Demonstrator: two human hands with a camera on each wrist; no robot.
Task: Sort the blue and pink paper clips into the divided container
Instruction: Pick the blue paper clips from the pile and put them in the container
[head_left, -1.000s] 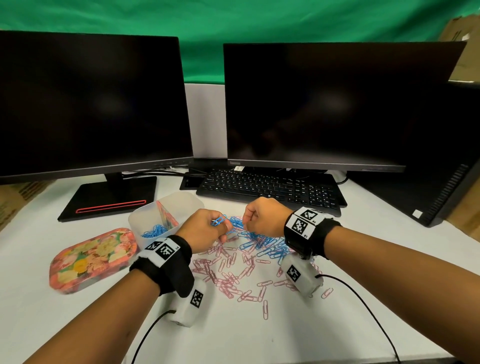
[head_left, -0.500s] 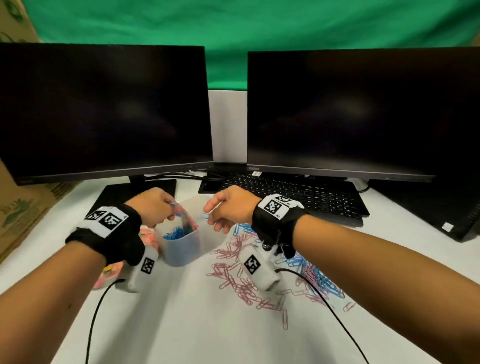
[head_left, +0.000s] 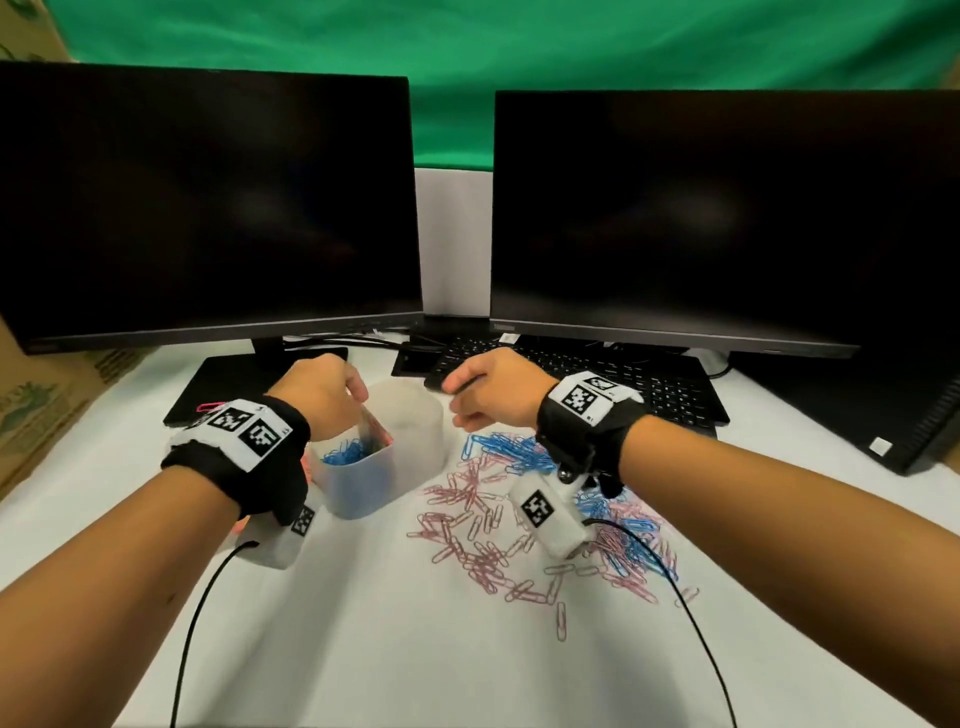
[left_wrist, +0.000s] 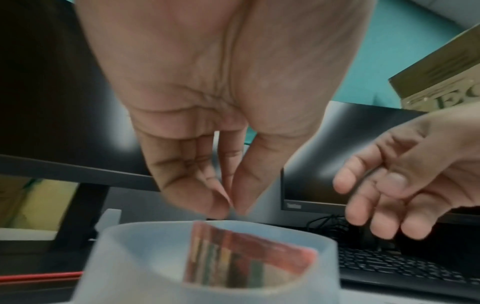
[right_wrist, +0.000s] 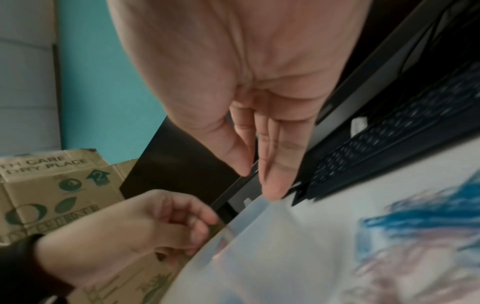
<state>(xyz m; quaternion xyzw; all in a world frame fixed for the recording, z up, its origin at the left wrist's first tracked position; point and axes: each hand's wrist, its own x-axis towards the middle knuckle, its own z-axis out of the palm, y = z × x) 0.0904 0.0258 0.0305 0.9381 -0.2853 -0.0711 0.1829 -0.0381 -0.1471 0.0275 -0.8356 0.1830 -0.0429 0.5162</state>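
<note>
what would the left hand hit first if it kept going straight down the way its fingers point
Probably the divider inside the translucent container: the left hand hovers fingertips-down just above its rim. Depth is unclear, so it may instead reach the blue clips beside it.

Translucent white container (head_left: 387, 467) with a red patterned divider (head_left: 375, 434). Blue paper clips (head_left: 345, 451) inside it; blue clips (head_left: 511, 449) and pink clips (head_left: 475, 525) on a white table (head_left: 415, 649). Black monitors (head_left: 208, 208), black keyboard (head_left: 670, 387), green backdrop (head_left: 467, 47), black-and-white checkered wrist tags (head_left: 582, 400).

Two monitors (head_left: 208, 208), one keyboard (head_left: 649, 384), one divided container (head_left: 374, 473), two hands (head_left: 317, 389).
</note>
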